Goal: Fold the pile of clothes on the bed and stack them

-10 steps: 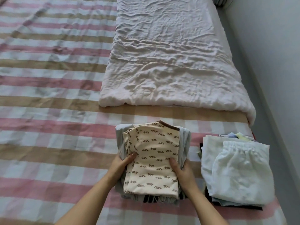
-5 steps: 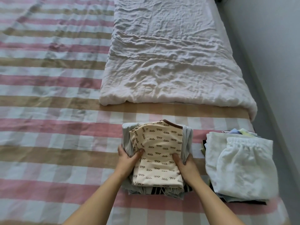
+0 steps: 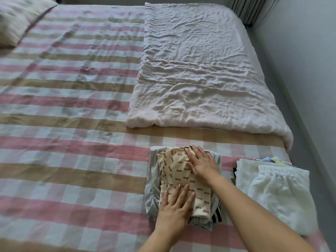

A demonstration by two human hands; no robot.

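A stack of folded clothes (image 3: 153, 180) lies on the checked bed sheet (image 3: 72, 160) near the front. Its top piece is a cream garment with small brown squiggles (image 3: 177, 171); pale blue and striped fabric shows beneath it. My left hand (image 3: 175, 202) lies flat on the near end of the cream garment, fingers straight. My right hand (image 3: 201, 162) presses flat on its far end, fingers spread. To the right stands a second stack topped by folded white garments (image 3: 278, 190).
A folded, wrinkled white quilt (image 3: 200, 70) covers the far right of the bed. A pillow (image 3: 16, 17) lies at the far left corner. A grey wall (image 3: 309, 70) runs along the bed's right edge, with a radiator (image 3: 249, 10) at the back.
Both hands left the sides of the stack and now lie flat on top of the cream garment. The view has tilted up and shows more of the bed.
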